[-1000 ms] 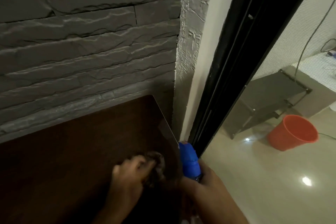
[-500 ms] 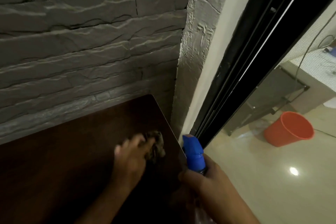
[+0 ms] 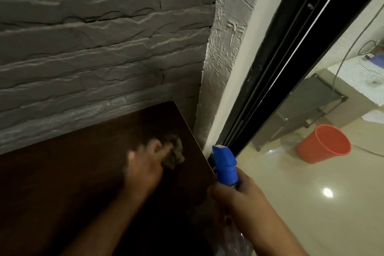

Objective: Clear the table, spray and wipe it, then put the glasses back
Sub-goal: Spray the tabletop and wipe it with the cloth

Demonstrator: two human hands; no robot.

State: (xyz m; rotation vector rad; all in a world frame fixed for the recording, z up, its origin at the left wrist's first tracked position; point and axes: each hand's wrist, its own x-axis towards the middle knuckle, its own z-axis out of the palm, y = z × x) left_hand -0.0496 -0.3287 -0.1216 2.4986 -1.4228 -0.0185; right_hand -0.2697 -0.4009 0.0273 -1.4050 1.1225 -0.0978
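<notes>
Your left hand (image 3: 145, 167), lower centre of the frame, is clamped on a crumpled dark cloth (image 3: 173, 151) and presses it onto the table (image 3: 72, 183). The hand is motion-blurred, so I can't make out the finger detail. The cloth sits near the table's far right corner, close to its right edge.

Table: dark brown wood top, fills the lower left of the frame, far edge against the wall.

Your right hand (image 3: 239, 197), lower centre-right, is wrapped around the neck of a spray bottle (image 3: 225, 165). The blue spray head stands upright above your fingers, just beside the table's right edge. The clear body shows below the hand at the bottom edge.

Grey stone-look wall (image 3: 93, 37) covers the upper left. Black door frame (image 3: 291, 58) runs diagonally through the upper right. Orange bucket (image 3: 324, 144) stands on the glossy beige floor (image 3: 311, 203) at right, well apart from the table.
</notes>
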